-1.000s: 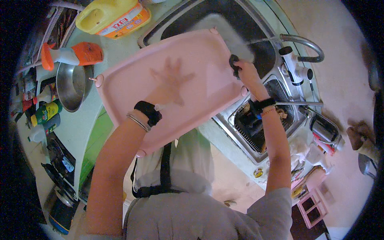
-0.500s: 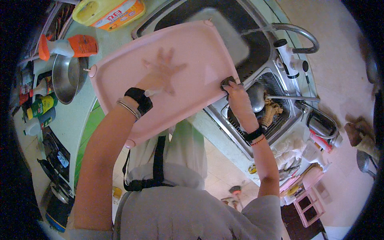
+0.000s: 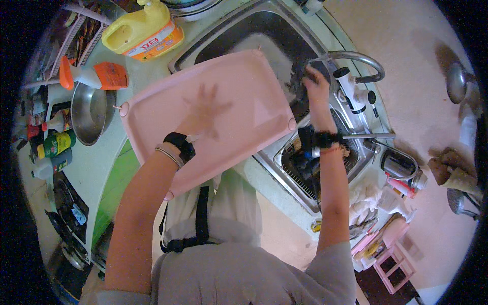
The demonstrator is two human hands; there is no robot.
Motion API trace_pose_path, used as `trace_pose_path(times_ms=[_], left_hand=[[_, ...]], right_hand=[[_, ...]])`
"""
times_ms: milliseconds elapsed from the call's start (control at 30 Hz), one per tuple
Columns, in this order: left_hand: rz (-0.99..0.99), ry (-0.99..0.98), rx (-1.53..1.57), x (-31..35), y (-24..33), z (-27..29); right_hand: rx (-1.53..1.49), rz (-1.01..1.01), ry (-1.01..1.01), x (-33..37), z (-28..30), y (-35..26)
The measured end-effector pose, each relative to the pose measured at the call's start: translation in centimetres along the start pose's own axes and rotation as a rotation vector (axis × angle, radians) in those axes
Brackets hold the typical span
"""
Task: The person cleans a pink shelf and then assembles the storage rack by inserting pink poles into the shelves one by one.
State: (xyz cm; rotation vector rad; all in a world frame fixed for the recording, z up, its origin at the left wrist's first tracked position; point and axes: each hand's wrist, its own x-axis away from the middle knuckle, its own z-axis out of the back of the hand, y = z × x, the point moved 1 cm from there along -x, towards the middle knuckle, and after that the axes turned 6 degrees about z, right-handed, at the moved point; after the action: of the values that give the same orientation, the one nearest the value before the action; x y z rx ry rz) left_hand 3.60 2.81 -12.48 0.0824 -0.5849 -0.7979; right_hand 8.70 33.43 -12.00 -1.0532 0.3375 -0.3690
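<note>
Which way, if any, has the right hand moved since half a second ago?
Yes: the right hand has moved toward the tap, away from the pink tray's edge.

Head-worn fisheye view, facing down; from close above

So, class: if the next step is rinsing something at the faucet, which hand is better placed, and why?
Probably the right: the right hand is above the sink, close to the curved faucet spout. The left hand is farther off, spread over the pink tray.
</note>
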Motion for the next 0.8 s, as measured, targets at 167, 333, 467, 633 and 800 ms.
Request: trace_pose_path(times_ms=[167, 333, 467, 633, 800], left_hand=[[0.089, -0.163, -0.037, 0.1, 0.8, 1.2], [-0.029, 0.058, 0.034, 0.1, -1.8, -1.6], [0.042, -0.057, -0.001, -0.1, -0.3, 0.1], [0.014, -0.057, -0.097, 0.0, -0.7, 0.0], [0.048, -0.070, -0.074, -0.1, -0.4, -0.9]], right_hand=[[-0.665, -0.341, 0.076, -2.6, 1.3, -1.2], [-0.067, -0.205, 0.070, 0.6, 5.5, -1.0], [0.247, -0.159, -0.007, 5.6, 9.8, 4.0], [0.457, -0.108, -0.016, 5.8, 8.8, 5.4], [-0.198, -0.219, 0.013, -0.9, 1.8, 0.8]])
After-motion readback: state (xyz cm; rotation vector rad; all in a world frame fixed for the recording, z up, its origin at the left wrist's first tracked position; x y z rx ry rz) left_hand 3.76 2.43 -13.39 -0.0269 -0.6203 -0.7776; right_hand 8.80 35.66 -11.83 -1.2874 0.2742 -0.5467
